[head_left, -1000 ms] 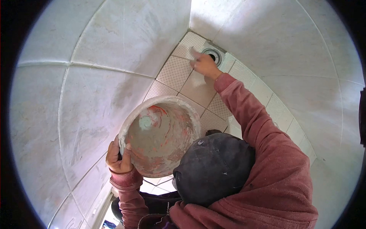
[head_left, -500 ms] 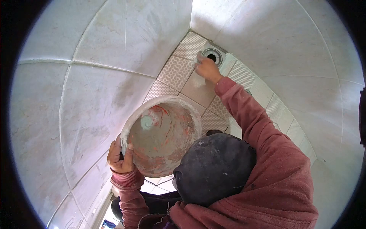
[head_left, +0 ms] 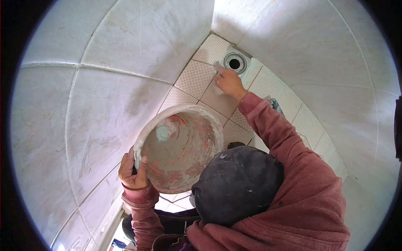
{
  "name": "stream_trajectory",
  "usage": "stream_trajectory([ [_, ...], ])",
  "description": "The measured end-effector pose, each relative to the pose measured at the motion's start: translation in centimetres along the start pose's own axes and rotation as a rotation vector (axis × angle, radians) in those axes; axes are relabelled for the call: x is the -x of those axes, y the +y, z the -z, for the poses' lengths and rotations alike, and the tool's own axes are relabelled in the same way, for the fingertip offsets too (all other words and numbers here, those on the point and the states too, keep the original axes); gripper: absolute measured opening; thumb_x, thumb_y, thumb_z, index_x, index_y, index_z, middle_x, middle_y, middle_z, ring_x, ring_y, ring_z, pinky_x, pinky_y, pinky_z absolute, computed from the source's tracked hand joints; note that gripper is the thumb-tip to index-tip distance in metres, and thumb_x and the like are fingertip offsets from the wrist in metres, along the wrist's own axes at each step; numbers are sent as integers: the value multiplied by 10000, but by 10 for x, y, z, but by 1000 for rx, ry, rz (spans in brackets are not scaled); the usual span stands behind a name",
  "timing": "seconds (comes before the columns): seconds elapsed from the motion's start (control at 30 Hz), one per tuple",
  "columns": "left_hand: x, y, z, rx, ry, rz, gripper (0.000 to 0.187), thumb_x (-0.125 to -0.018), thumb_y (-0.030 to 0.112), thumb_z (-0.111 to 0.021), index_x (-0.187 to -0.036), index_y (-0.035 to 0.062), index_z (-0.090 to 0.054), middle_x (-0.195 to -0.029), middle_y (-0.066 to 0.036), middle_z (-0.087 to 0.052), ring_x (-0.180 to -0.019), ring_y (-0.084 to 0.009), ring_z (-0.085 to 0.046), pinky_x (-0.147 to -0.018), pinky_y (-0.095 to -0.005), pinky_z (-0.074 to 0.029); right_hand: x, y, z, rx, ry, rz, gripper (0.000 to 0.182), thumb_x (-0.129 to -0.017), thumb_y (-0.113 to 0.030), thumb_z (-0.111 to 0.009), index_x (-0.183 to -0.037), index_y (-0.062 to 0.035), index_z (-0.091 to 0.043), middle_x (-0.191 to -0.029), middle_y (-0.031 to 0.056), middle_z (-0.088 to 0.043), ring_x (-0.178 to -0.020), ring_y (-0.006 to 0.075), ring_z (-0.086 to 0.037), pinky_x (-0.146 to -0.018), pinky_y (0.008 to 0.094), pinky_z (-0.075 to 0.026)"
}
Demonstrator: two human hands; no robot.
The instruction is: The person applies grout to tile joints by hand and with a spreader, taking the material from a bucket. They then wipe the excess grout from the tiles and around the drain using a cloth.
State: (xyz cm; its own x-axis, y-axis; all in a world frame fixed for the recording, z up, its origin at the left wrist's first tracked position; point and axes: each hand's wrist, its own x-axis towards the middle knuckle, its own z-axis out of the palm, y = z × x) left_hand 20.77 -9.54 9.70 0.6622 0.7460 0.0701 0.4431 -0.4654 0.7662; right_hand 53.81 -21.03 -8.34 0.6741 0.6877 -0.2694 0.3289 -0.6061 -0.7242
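Observation:
A wide bucket (head_left: 184,161), smeared with grey and orange residue, is tilted so its open mouth faces me; some pale matter clings inside. My left hand (head_left: 134,172) grips its rim on the left side, thumb over the edge. My right hand (head_left: 229,82) is low over the floor tiles, just beside the round drain (head_left: 235,62) in the far corner. Its fingers look curled, but the fingertips are smeared by motion. Whether anything small is in them cannot be made out. The drain's dark hole is uncovered.
Large marbled wall tiles (head_left: 104,108) rise on the left, and another tiled wall (head_left: 310,54) stands on the right. Patterned floor tiles (head_left: 196,78) lie between them. My dark-clothed knee (head_left: 238,184) hides part of the floor. A crumpled greyish item (head_left: 275,105) lies beside my right sleeve.
My right hand has shifted slightly down and away from the drain, showing more of its ring. The crumpled item by my sleeve shows more. My left hand stays on the bucket rim.

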Motion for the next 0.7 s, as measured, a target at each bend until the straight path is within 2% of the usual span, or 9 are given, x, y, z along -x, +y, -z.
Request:
stream_trajectory([
  [0.13,1,-4,1,5,-16,24,367,-744,62,-641,-1095,-40,-605,-696,-58,-521,-623,-133,-458,-593,-242,-373,0,-5,13,124,-28,-112,592,-785,-279,-530,-1324,-61,-414,-1005,248,-608,-968,392,-574,-854,429,-444],
  [0.23,0,0,0,-21,-7,0,372,-741,67,-645,-1095,-40,-606,-687,-58,-513,-619,-133,-451,-588,-243,-369,5,7,1,92,-147,121,598,-787,-278,-526,-1330,-60,-405,-1004,246,-610,-950,391,-580,-833,435,-448],
  [0.3,1,1,0,-18,0,5,371,-741,66,-645,-1094,-41,-606,-688,-59,-514,-619,-135,-452,-589,-243,-370,0,19,-3,-3,139,143,557,-788,-283,-528,-1299,-76,-446,-990,235,-618,-930,388,-588,-815,442,-457],
  [0.33,1,1,-1,-12,4,7,370,-741,65,-644,-1093,-42,-605,-689,-61,-515,-620,-136,-452,-589,-243,-370,-5,18,3,-2,140,142,557,-788,-283,-528,-1299,-76,-446,-990,235,-618,-930,388,-588,-815,442,-457],
  [0.4,3,-4,0,5,3,10,371,-742,66,-645,-1094,-44,-604,-692,-64,-519,-621,-139,-456,-590,-245,-372,-12,12,18,92,148,-51,528,-781,-288,-546,-1266,-89,-481,-988,210,-626,-904,383,-597,-798,436,-467],
  [0.53,2,-7,0,10,4,-40,373,-740,62,-648,-1093,-50,-600,-707,-74,-534,-632,-149,-473,-593,-252,-382,-4,1,9,221,48,-47,450,-764,-279,-569,-1158,-62,-575,-932,199,-640,-874,368,-610,-778,432,-478],
  [0.6,2,-6,1,5,-2,-19,365,-744,54,-640,-1092,-49,-600,-711,-79,-538,-638,-153,-480,-599,-255,-387,7,-5,5,236,-105,101,389,-747,-262,-589,-1042,-11,-628,-872,210,-644,-841,373,-614,-734,451,-480],
  [0.63,2,-5,1,-2,-8,6,358,-748,46,-632,-1091,-49,-599,-715,-84,-542,-645,-156,-486,-604,-258,-392,5,7,-8,-16,52,293,312,-738,-220,-596,-945,6,-660,-730,179,-635,-692,293,-632,-640,400,-484],
  [0.7,-2,11,-3,-4,10,45,348,-753,43,-627,-1090,-40,-603,-714,-88,-540,-648,-158,-488,-604,-262,-395,13,-16,15,-184,33,360,307,-764,-170,-560,-1002,6,-640,-706,132,-633,-624,239,-600,-596,342,-466],
])
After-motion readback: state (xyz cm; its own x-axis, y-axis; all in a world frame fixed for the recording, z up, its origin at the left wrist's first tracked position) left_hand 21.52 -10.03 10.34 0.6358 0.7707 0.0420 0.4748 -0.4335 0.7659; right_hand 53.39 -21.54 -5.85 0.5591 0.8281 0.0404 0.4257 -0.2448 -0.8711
